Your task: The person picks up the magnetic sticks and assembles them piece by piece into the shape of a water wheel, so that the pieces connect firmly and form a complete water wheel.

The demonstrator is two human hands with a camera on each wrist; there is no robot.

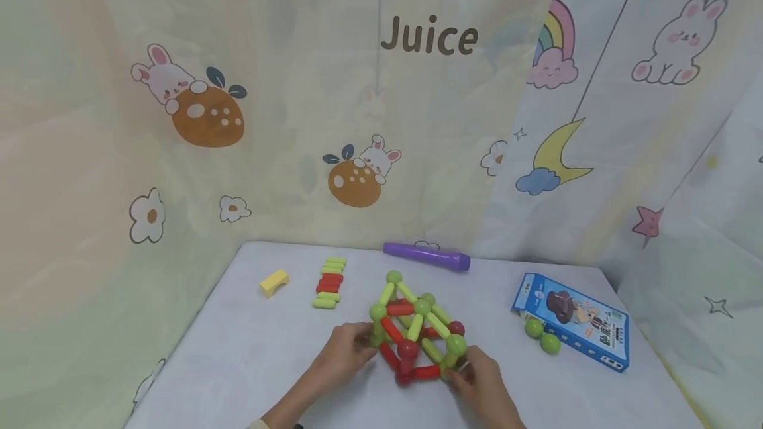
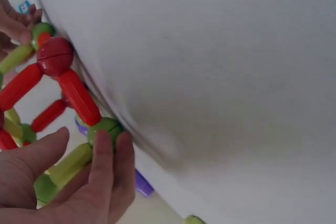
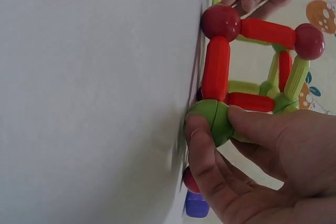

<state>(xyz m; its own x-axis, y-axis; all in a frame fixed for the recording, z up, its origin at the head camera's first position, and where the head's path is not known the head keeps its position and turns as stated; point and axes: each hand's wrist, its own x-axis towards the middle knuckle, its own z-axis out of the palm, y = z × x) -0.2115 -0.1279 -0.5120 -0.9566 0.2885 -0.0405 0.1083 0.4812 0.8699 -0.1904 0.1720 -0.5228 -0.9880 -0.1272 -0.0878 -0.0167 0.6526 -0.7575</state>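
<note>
OK, ball-and-rod frame (image 1: 414,327) is mid-table, between both hands; can't tell if it's lifted. Left hand (image 1: 342,353) grips it between 8 and 9 o'clock, fingers on a green ball (image 2: 106,127). Right hand (image 1: 481,382) pinches another green ball (image 3: 209,118) at 4. Relative to frame: purple stick (image 1: 426,256) at 12, loose rods (image 1: 329,283) at 10 in a column, yellow arch (image 1: 274,281) farther out between 9 and 10, blue box (image 1: 581,320) at 3, two loose balls (image 1: 550,343) beside it.

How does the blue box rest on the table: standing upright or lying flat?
Lying flat: in the head view, the box shows its broad printed face upward.
</note>
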